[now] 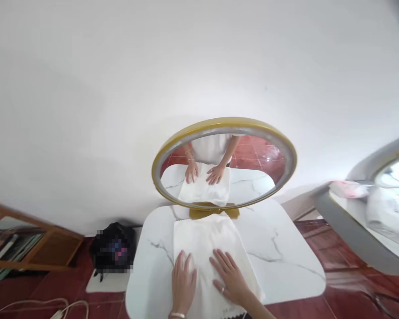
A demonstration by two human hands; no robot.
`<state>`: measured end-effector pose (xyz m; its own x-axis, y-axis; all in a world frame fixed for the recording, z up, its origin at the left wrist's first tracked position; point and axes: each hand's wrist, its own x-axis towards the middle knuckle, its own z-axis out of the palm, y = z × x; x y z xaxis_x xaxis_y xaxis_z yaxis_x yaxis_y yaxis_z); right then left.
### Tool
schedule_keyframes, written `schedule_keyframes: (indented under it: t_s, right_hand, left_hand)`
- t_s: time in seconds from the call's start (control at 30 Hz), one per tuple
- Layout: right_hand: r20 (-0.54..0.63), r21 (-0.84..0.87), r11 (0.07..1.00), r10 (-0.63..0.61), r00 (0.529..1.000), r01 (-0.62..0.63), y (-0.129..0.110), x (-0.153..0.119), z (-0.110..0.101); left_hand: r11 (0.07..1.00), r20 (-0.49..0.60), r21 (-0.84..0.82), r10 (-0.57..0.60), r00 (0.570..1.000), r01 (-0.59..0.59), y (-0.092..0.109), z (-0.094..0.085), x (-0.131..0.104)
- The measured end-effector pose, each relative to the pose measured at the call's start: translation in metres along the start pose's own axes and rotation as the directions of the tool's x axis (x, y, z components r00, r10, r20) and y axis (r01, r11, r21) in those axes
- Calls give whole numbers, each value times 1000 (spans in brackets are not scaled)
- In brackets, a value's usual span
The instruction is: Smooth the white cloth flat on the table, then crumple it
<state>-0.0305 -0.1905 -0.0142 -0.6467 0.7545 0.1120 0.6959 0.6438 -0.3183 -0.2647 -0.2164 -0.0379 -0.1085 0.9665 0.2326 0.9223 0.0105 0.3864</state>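
Note:
A white cloth (pixel 206 239) lies spread on the white marble-patterned table (pixel 282 261), its far edge close to the mirror's base. My left hand (pixel 183 281) rests on the cloth's left side, fingers stretched out and pointing away from me. On the right part of the cloth, my right hand (pixel 229 279) lies flat with its fingers spread, a ring on one of them. Neither hand grips anything. The gold-rimmed oval mirror (pixel 224 164) behind the cloth reflects both hands and the cloth.
To the right stands a second table (pixel 352 235) bearing a pink-and-white packet (pixel 347 189) and white items. A black bag (pixel 113 248) is on the left, near a wooden bookshelf (pixel 53 248). A pale cable (pixel 66 305) runs over the red tiled floor.

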Motion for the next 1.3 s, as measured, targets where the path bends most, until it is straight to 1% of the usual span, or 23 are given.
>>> schedule_keyframes:
  t_s: [0.07, 0.13, 0.17, 0.23, 0.3, 0.33, 0.4, 0.47, 0.57, 0.63, 0.73, 0.8, 0.87, 0.93, 1.0, 1.07, 1.13, 1.2, 1.27, 1.3]
  right_hand:
    - [58, 54, 998, 33, 998, -36, 19, -26, -14]
    - [115, 119, 991, 54, 992, -67, 33, -48, -24]
    - [140, 149, 985, 66, 988, -87, 37, -56, -27]
    - [177, 200, 970, 101, 979, -136, 43, -67, -30]
    - [201, 236, 953, 143, 969, -189, 44, -72, -31]
    - [208, 248, 944, 166, 964, -217, 43, -73, -31]
    - [208, 268, 926, 215, 954, -267, 42, -71, -31]
    - [180, 283, 911, 258, 949, -301, 40, -66, -33]
    - [125, 283, 905, 292, 948, -316, 41, -55, -41]
    - [125, 275, 905, 302, 945, -325, 44, -47, -46]
    - [135, 283, 902, 300, 944, -327, 48, -35, -51]
    - [108, 306, 902, 284, 953, -304, 48, -27, -54]
    - [71, 339, 900, 267, 961, -275, 46, -17, -61]
    - [9, 368, 899, 252, 968, -238, 41, -4, -73]
    - [-97, 367, 910, 245, 965, -194, 35, 11, -91]
    - [-216, 326, 936, 209, 954, -131, 28, 24, -113]
    - [-273, 273, 961, 127, 954, -50, 22, 33, -134]
    - [-248, 243, 969, 13, 969, 50, 17, 37, -154]
    - [-175, 258, 960, -69, 982, 114, 14, 36, -172]
    - [-131, 275, 954, -85, 988, 118, 15, 33, -181]
  left_hand:
    - [996, 37, -44, -75, 996, 77, 19, 6, 24]
    - [981, 88, -73, -171, 981, 178, 39, 6, 57]
    - [972, 139, -88, -206, 969, 219, 48, 4, 76]
    - [954, 278, -116, -235, 931, 276, 63, -2, 110]
    - [943, 391, -129, -235, 890, 306, 72, -9, 138]
    - [940, 424, -133, -232, 875, 313, 73, -12, 147]
    - [941, 455, -146, -212, 865, 307, 72, -19, 158]
    - [941, 473, -169, -183, 862, 293, 68, -25, 161]
    - [935, 511, -211, -144, 848, 286, 65, -33, 160]
    - [928, 538, -241, -116, 835, 284, 67, -37, 159]
    - [921, 565, -280, -69, 822, 270, 75, -44, 158]
    - [923, 575, -302, -21, 818, 236, 83, -51, 155]
    - [929, 576, -324, 42, 816, 181, 95, -62, 150]
    - [945, 555, -323, 136, 821, 62, 109, -78, 144]
    - [951, 513, -290, 251, 821, -110, 123, -97, 137]
    - [927, 455, -244, 368, 811, -283, 135, -118, 129]
    - [889, 388, -230, 457, 800, -397, 146, -140, 122]
    - [858, 329, -241, 512, 793, -454, 154, -163, 115]
    - [850, 302, -259, 522, 797, -459, 159, -185, 110]
    - [853, 299, -267, 516, 803, -448, 161, -195, 108]
